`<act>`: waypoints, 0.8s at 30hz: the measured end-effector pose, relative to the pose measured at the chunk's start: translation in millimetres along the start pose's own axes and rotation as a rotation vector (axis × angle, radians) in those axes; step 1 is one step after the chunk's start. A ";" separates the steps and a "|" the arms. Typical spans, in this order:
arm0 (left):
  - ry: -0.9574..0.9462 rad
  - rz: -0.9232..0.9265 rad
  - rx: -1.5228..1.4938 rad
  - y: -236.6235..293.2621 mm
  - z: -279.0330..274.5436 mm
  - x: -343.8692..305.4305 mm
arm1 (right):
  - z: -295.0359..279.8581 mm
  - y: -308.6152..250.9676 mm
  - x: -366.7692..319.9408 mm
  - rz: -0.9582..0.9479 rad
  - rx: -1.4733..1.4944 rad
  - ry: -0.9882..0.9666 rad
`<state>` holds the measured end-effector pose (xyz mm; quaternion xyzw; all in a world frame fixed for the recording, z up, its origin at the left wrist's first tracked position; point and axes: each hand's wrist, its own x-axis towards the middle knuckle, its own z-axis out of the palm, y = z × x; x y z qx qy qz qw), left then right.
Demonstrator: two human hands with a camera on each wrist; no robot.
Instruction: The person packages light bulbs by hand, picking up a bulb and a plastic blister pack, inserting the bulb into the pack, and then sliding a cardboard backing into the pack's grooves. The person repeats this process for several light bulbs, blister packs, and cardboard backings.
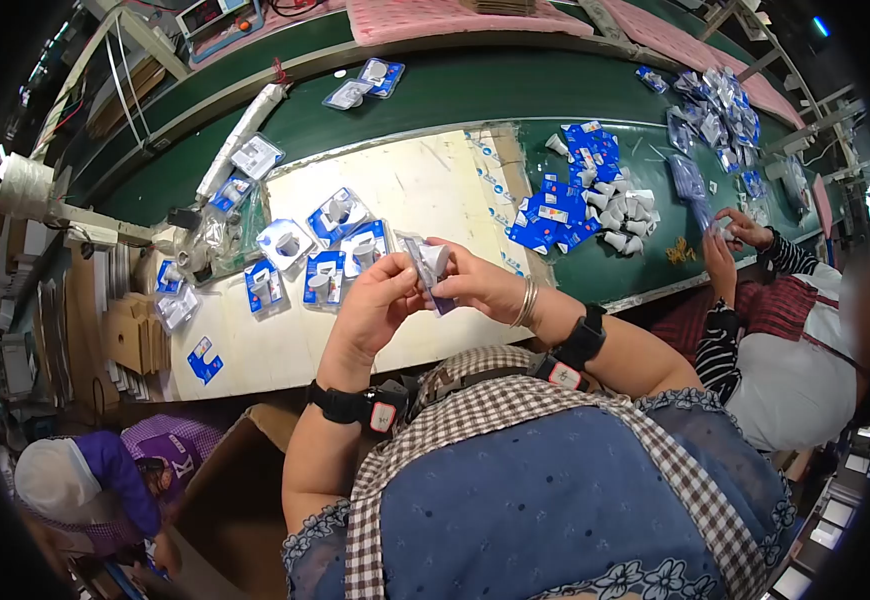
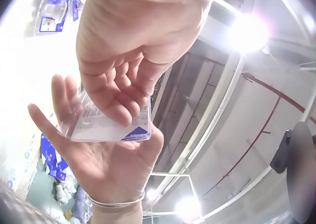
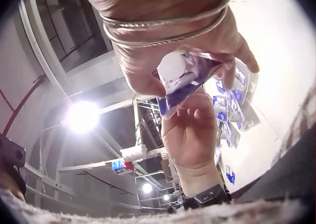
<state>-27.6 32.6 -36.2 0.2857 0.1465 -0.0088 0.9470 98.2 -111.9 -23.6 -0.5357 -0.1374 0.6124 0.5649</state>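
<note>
In front of my apron, both hands hold a clear blister pack (image 1: 425,262) with a blue-and-white printed card. Inside it sits a white piece with a round face (image 3: 172,66). My left hand (image 1: 380,300) pinches the pack's edge, its fingertips against the printed back of the card in the left wrist view. The right hand (image 1: 480,285) grips the opposite side between thumb and fingers. Just beyond the left hand, several packs (image 1: 339,207) with blue cards and white cone-shaped pieces lie on the pale board (image 1: 395,180).
Loose blue cards (image 1: 545,222) and a pile of white cone-shaped pieces (image 1: 623,212) lie on the green bench to the right. Beyond them is a heap of packs (image 1: 720,110). One person (image 1: 785,340) works at the right; another person (image 1: 105,480) is at lower left beside a carton (image 1: 240,490).
</note>
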 end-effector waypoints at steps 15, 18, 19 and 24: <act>0.161 0.012 0.269 -0.2 20.5 14.5 | -0.3 -6.0 -9.0 0.005 -0.044 0.105; 0.214 0.094 0.527 -1.3 41.8 20.4 | -25.0 17.7 3.3 0.035 -0.060 0.007; 0.236 0.112 0.646 -13.7 8.7 35.3 | -22.9 11.8 -7.8 -0.003 0.055 0.018; -0.174 -0.102 0.519 -23.4 9.5 117.6 | -59.7 -9.1 -49.0 -0.138 -0.064 0.451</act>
